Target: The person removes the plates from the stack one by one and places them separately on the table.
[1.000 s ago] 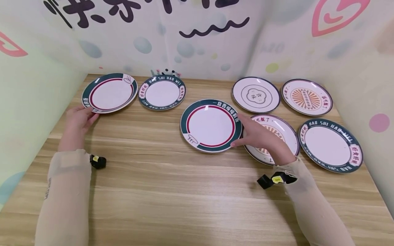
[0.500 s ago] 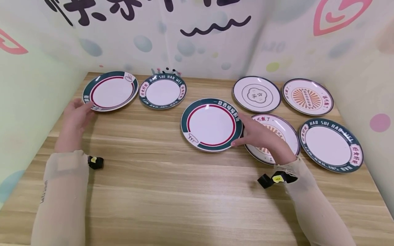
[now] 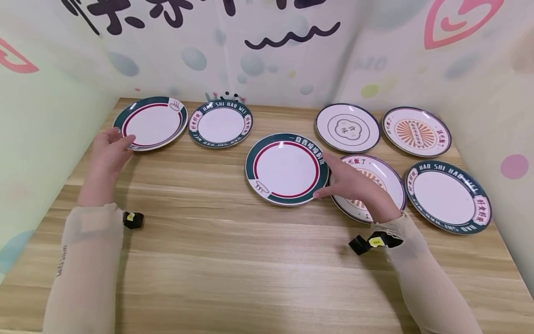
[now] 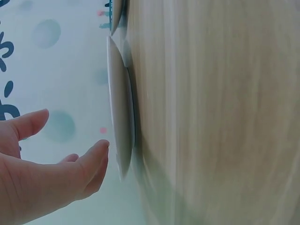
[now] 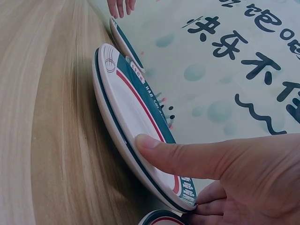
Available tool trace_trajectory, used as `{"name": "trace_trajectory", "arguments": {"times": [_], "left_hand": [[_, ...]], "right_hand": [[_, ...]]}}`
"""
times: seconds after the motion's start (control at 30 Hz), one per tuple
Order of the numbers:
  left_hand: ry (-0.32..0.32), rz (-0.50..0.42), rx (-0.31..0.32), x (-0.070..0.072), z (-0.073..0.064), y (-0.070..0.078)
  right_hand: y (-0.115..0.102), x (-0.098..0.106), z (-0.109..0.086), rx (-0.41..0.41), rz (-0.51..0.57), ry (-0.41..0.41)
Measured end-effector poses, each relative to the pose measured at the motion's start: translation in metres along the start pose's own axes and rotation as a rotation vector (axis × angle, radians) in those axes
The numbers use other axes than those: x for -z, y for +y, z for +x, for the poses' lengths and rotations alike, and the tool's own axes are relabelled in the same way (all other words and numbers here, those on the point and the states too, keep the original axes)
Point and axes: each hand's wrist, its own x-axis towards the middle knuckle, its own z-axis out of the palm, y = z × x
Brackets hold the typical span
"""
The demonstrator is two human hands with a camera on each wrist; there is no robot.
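A round plate with a green rim and red ring [image 3: 287, 170] is near the middle of the table. My right hand [image 3: 354, 181] pinches its right edge, thumb over the rim and fingers behind it. In the right wrist view that plate's edge [image 5: 123, 136] looks doubled; I cannot tell whether a second plate lies beneath. At the back left is a similar plate [image 3: 152, 124]. Beside its near-left edge is my left hand [image 3: 109, 155], thumb and fingers spread apart. The left wrist view shows fingertips close to that plate's side [image 4: 120, 105], gripping nothing.
A smaller green-rimmed plate [image 3: 221, 124] stands right of the back-left one. On the right are a plate with a central emblem [image 3: 329, 127], two orange sunburst plates [image 3: 435, 141] [image 3: 390, 176], and another green-rimmed plate [image 3: 442, 197]. A printed backdrop [image 3: 271, 69] borders the wooden table [image 3: 233, 278].
My left hand has come away from the rim of the back-left plate, first shifting left and then slightly back right. The right hand and its plate have stayed in place.
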Motion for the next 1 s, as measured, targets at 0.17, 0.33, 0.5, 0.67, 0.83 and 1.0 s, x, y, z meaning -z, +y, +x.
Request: {"name": "trace_trajectory", "arguments": {"times": [0.17, 0.33, 0.5, 0.67, 0.83, 1.0], "left_hand": [[-0.031, -0.042, -0.015, -0.008, -0.003, 0.002], [-0.071, -0.021, -0.024, -0.015, -0.005, 0.003], [-0.103, 0.004, -0.045, -0.022, -0.007, 0.002], [-0.146, 0.042, -0.088, -0.03, -0.009, 0.001], [-0.177, 0.113, -0.122, -0.04, -0.011, 0.001], [-0.195, 0.185, -0.138, -0.052, -0.016, 0.002]], "right_hand": [[-0.001, 0.0, 0.0, -0.002, 0.003, 0.0], [-0.001, 0.0, -0.001, -0.002, 0.002, -0.002], [-0.001, 0.0, -0.001, 0.005, 0.004, 0.002], [-0.001, 0.0, -0.001, 0.011, 0.004, 0.005], [-0.001, 0.0, 0.0, 0.005, -0.001, 0.005], [0.0, 0.0, 0.0, 0.002, 0.001, 0.007]]}}
